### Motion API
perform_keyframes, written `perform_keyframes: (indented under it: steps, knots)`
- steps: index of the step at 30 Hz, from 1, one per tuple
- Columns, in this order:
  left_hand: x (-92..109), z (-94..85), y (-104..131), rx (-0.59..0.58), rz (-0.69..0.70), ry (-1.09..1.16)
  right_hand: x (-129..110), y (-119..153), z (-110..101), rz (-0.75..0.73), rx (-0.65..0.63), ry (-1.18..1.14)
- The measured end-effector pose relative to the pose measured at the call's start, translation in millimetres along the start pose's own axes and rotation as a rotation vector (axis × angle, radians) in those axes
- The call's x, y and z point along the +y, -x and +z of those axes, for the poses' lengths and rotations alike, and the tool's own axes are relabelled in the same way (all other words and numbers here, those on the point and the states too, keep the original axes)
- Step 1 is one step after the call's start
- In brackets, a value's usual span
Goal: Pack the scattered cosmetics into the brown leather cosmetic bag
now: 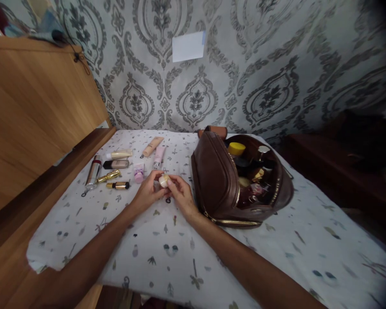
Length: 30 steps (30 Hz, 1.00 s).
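Head view: left hand (147, 190) and right hand (182, 196) pinch a small container (163, 180) in fingertips (170, 183); the open brown bag (212, 171) holds a yellow-topped tub (236, 149) (among others).

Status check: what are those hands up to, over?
Left hand and right hand together on small pale container. Open brown bag close beside right hand. Nothing visibly in the way.

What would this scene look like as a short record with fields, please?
Left hand: holding small pale item
Right hand: holding the same item
Bag: brown, unzipped, right of the hands
Inside bag: yellow item, among others
Left of bag: peach tube, pink tube, gold tube, others
Surface: patterned white cloth
Wall: grey patterned, white sheet attached
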State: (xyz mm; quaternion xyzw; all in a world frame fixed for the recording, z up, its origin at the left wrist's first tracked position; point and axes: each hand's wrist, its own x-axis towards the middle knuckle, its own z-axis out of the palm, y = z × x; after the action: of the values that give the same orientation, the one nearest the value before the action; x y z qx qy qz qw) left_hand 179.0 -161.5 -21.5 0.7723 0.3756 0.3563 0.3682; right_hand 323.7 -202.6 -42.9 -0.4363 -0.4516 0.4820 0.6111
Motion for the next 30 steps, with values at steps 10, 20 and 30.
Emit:
perform_keyframes:
  steps: [10, 20, 30]
  knots:
    - [6, -3.1, -2, 0.028, 0.000, 0.174, -6, 3, 0, -0.031, 0.005, 0.058]
    - [12, -7.2, -1, -0.040, 0.001, 0.160, -3, 2, -3, -0.026, 0.014, 0.111]
    - [7, -6.6, 2, -0.098, 0.013, 0.143, -8, 2, -1, -0.042, 0.032, 0.061]
